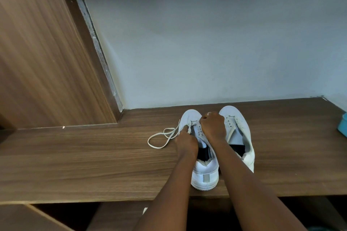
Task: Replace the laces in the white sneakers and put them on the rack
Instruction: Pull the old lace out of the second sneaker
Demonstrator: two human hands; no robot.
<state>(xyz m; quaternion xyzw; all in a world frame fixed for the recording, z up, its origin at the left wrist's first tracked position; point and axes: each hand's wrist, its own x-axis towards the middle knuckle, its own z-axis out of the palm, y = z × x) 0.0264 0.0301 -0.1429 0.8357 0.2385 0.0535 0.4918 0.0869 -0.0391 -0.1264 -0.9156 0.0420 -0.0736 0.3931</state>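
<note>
Under the left hand (186, 143) and right hand (214, 127), the sneakers (205, 172) are white, black inside, one heel striped grey. Left of them, an off-white lace (159, 138) crosses the brown wood-grain shelf (93, 155).

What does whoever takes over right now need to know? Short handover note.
Left hand: pinches the lace at the outer eyelets of the left sneaker.
Right hand: curled over that sneaker's front eyelets, apparently gripping the lace's other end; grip hidden.
Things: both sneakers side by side on the wooden shelf, toes to the wall; slack lace loops on the wood.
Done: lacing started at the left sneaker's front eyelets.
Left: finish it; lace the right sneaker, whose eyelets are empty; rack both.
</note>
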